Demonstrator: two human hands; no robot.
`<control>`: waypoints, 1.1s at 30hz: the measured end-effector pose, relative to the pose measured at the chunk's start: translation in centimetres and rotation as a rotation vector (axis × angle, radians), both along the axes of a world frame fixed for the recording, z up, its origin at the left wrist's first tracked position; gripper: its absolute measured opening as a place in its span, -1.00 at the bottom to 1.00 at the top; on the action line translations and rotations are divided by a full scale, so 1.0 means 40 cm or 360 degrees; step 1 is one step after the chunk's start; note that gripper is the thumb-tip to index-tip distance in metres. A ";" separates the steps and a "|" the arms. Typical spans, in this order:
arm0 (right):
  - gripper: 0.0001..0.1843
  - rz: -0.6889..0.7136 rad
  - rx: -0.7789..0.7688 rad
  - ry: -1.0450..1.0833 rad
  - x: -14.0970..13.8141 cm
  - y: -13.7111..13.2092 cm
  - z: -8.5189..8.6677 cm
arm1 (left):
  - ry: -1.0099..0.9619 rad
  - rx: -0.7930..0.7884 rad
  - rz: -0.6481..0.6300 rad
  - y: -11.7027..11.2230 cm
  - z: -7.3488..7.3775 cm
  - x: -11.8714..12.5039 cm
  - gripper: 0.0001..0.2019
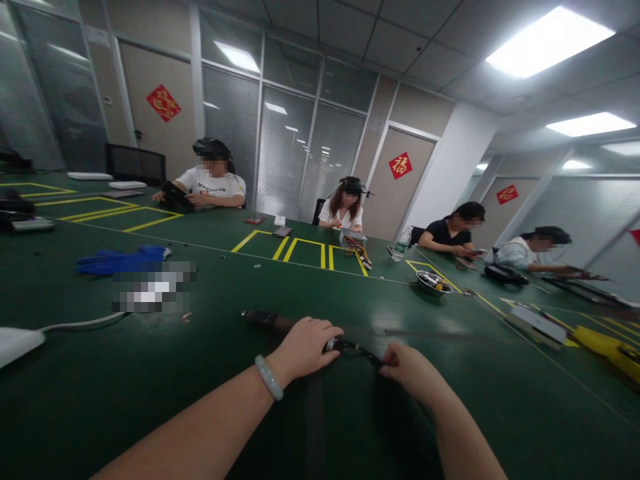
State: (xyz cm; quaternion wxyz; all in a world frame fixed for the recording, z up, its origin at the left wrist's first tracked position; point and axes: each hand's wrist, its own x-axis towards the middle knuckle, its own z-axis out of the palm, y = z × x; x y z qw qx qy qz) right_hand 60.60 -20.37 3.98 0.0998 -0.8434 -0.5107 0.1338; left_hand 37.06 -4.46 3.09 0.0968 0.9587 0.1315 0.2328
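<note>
A long, black, rod-shaped device (264,319) lies on the green table (210,413) in front of me, its narrower tip pointing left. My left hand (311,345), with a pale bangle on the wrist, wraps over its right part and hides much of it. From under those fingers a thin, dark, wire-like piece (357,348) runs to the right. My right hand (407,370) pinches the far end of that piece between thumb and fingers. A small light-coloured spot shows by the left fingertips, too small to make out.
Blue gloves (123,259) and a blurred-out white item (157,290) with a cable lie left. Ahead are a metal bowl (434,283), a water bottle (401,245) and a grey box with wires (353,237). A yellow object (605,352) lies right. Several people sit across the table.
</note>
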 end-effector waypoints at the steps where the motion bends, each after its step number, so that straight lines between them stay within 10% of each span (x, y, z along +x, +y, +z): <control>1: -0.86 -0.0048 0.0035 -0.0036 0.002 0.008 -0.002 | 0.0000 0.0003 -0.0001 -0.003 0.003 0.000 -0.62; 10: -0.82 0.0196 0.0570 0.0069 -0.008 0.069 -0.018 | 0.0057 -0.0002 0.0161 0.031 0.019 -0.028 -0.76; 23: -0.72 0.0524 0.0354 0.0053 -0.109 0.057 0.003 | 0.0070 0.0097 0.0125 0.009 0.007 -0.005 -0.85; 33: -0.91 0.0345 0.0479 -0.0122 -0.145 0.077 -0.014 | 0.0099 0.0025 0.0182 0.006 0.004 0.006 -0.90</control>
